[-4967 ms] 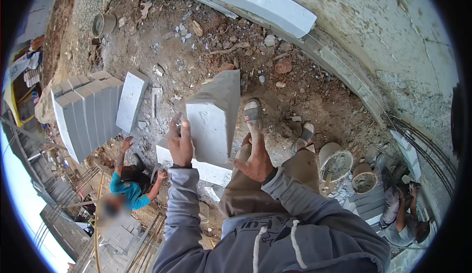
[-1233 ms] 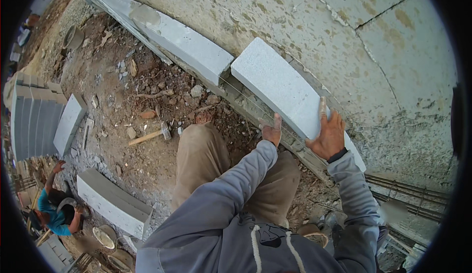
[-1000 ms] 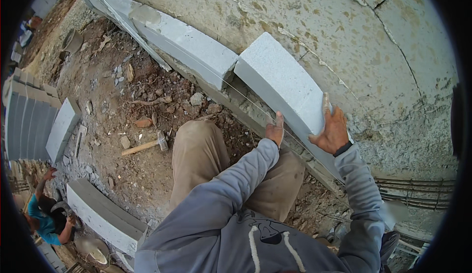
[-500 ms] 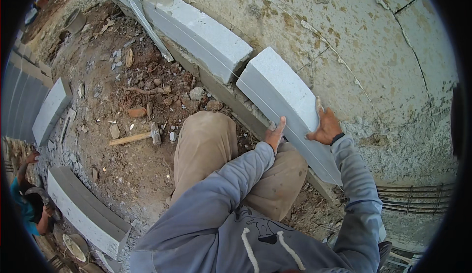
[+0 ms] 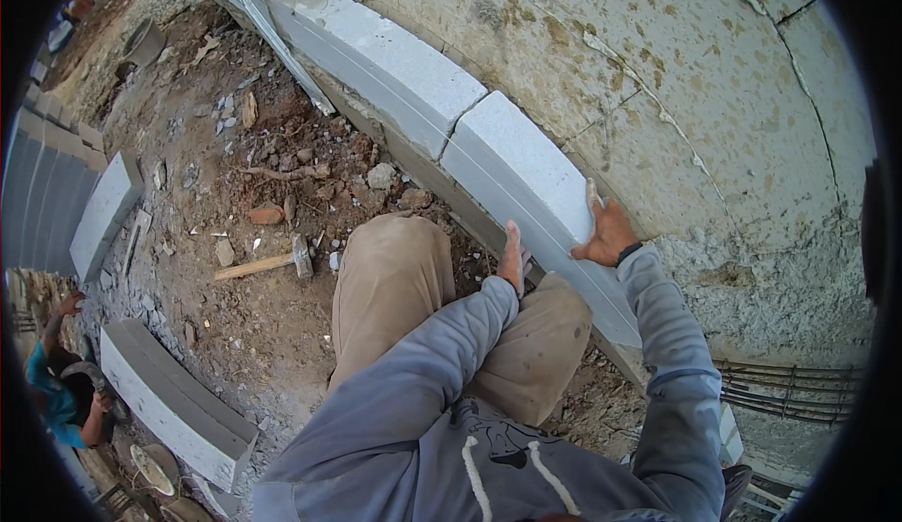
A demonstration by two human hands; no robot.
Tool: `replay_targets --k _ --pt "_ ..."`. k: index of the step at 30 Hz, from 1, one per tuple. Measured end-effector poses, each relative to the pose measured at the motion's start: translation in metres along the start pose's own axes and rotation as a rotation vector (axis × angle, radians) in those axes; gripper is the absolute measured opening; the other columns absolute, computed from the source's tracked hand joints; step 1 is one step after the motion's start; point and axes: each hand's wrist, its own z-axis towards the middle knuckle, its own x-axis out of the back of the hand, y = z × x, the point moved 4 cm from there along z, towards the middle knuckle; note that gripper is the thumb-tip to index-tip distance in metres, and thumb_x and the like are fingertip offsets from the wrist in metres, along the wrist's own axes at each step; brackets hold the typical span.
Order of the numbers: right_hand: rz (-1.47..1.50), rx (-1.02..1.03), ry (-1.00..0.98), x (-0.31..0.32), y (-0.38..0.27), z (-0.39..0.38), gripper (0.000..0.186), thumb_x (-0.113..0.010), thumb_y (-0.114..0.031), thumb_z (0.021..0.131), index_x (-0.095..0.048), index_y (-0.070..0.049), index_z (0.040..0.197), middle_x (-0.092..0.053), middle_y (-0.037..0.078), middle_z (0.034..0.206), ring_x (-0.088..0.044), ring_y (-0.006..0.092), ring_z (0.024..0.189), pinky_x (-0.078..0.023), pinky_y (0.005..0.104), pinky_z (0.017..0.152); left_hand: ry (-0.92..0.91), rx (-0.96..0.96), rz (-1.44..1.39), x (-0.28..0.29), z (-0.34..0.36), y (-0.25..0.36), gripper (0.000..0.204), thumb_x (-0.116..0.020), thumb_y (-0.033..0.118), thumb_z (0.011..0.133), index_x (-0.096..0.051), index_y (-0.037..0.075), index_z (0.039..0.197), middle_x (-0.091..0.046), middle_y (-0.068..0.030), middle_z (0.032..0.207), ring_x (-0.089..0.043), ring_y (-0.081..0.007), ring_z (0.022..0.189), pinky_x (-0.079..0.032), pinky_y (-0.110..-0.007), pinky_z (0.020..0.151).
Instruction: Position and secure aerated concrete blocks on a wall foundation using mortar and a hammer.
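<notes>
My right hand (image 5: 606,231) grips the upper edge of a long white-grey concrete block (image 5: 529,146), with fingers over its top and thumb on the near face. My left hand (image 5: 510,259) is held upright against the lower near face of this block, fingers extended. The block's upper-left end sits right beside the laid block (image 5: 395,71), a narrow joint between them. A thin string runs along their near faces. They lie on a concrete footing (image 5: 460,207) beside the mottled wall (image 5: 714,118). Below, my knees are bent; a wooden-handled hammer (image 5: 254,267) lies on the dirt to the left.
A stack of blocks (image 5: 52,193) stands at left, near a loose block (image 5: 174,390) lying on the ground. A co-worker (image 5: 61,390) in teal works at the lower left. A bucket (image 5: 146,43) is upper left, rebar (image 5: 780,379) at right, rubble underfoot.
The gripped block has slid up-left along the footing, closing the gap to the laid block. Both hands moved with it. Five seconds ago I was upright with an upended block between my hands.
</notes>
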Motion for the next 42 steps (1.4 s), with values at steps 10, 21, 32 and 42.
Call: replay_targets --k 10,21,32,42 --pt "0.001 0.071 0.074 -0.010 0.007 0.002 0.129 -0.085 -0.048 0.054 -0.013 -0.001 0.151 -0.042 0.028 0.122 -0.043 0.0431 0.117 -0.036 0.0504 0.101 0.094 -0.179 -0.006 0.011 0.011 0.023 0.105 -0.033 0.080 0.084 -0.008 0.004 0.153 -0.014 -0.0149 0.158 -0.016 -0.0307 0.145 -0.011 -0.042 0.117" --pt "0.097 0.077 0.086 -0.001 -0.005 -0.012 0.134 -0.088 -0.051 0.052 -0.008 -0.020 0.155 -0.040 0.031 0.127 -0.042 0.0451 0.118 -0.031 0.0550 0.103 0.455 -0.745 0.418 -0.004 -0.015 0.204 0.100 -0.057 0.054 0.089 -0.014 -0.019 0.142 -0.023 -0.0334 0.149 -0.023 -0.0385 0.141 -0.018 -0.036 0.116" --pt "0.046 0.036 0.056 0.003 -0.012 -0.016 0.135 -0.087 -0.055 0.052 -0.007 -0.018 0.154 -0.034 0.035 0.136 -0.037 0.0479 0.126 -0.029 0.0565 0.105 0.650 -0.895 0.492 -0.010 0.016 0.217 0.083 -0.062 0.035 0.090 -0.023 -0.020 0.139 -0.033 -0.0371 0.142 -0.033 -0.0420 0.136 -0.026 -0.038 0.114" --pt "0.357 -0.107 0.426 -0.024 0.041 -0.054 0.114 -0.081 -0.053 0.066 -0.017 -0.014 0.153 -0.036 0.032 0.141 -0.030 0.0492 0.133 -0.027 0.0510 0.110 0.635 -0.877 0.582 0.002 0.028 0.237 0.060 -0.072 0.028 0.084 -0.048 -0.018 0.114 -0.060 -0.0302 0.112 -0.060 -0.0369 0.101 -0.046 -0.040 0.090"
